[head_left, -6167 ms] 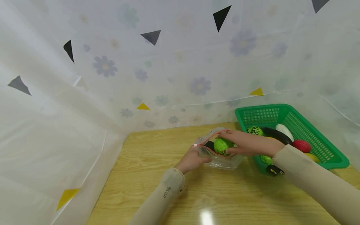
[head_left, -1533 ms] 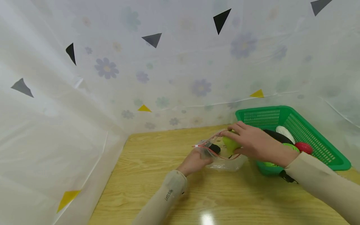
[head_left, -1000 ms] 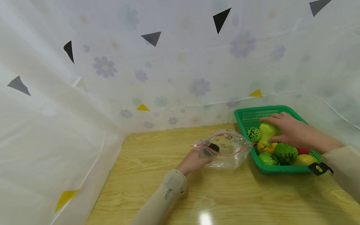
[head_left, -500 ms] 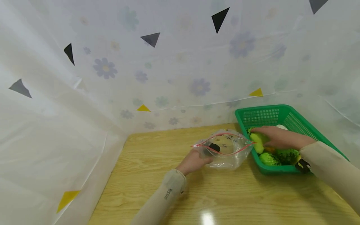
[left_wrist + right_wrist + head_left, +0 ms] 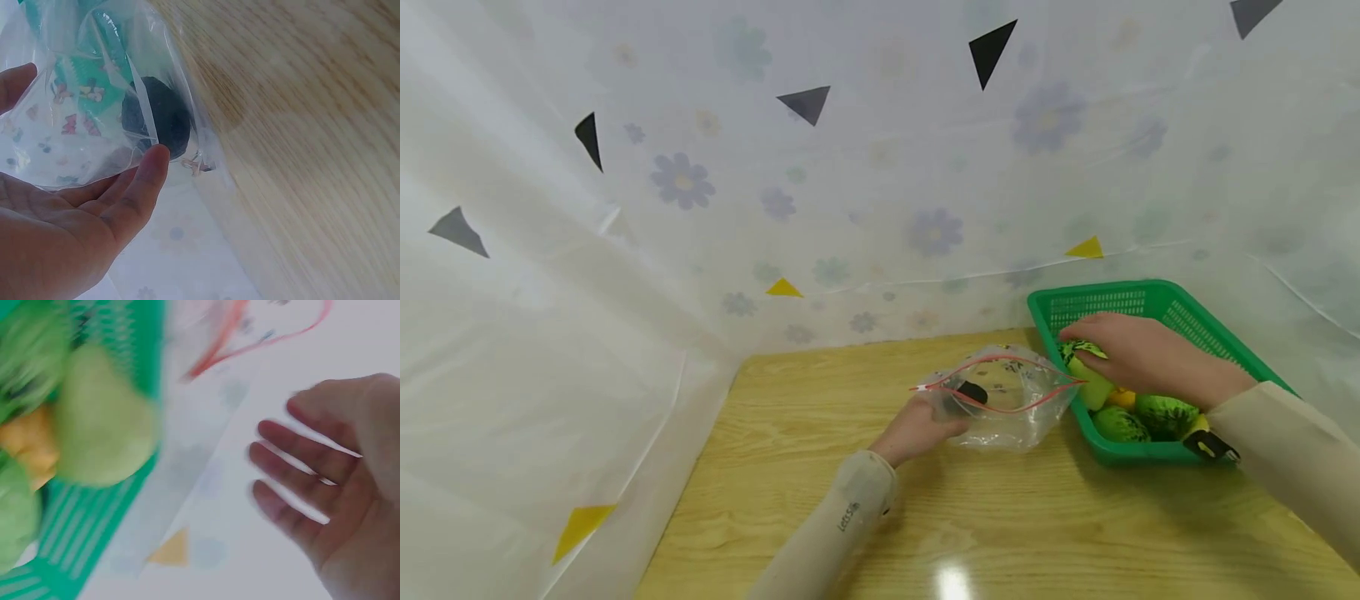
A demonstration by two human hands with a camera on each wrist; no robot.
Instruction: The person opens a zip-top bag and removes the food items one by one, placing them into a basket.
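Worktop point(image 5: 820, 467) of pale wood: left hand point(image 5: 916, 431) holds a clear zip bag point(image 5: 1007, 400) by its mouth, grip pinched on the plastic; right hand point(image 5: 1138, 357), fingers loose, hovers over a pear point(image 5: 1093, 385) in a green basket point(image 5: 1217, 337)

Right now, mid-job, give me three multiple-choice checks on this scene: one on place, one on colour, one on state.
1. Where is the right hand?
A. over the green basket
B. inside the bag
C. flat on the table

2. What colour is the seal line along the mouth of the clear bag?
A. blue
B. red
C. black

3. How is the bag's mouth?
A. sealed shut
B. folded under
C. held open

Answers:
1 A, the head view shows the hand above the fruit in the basket.
2 B, a red line runs round the opening.
3 C, the left hand holds the bag's near edge and the mouth gapes.
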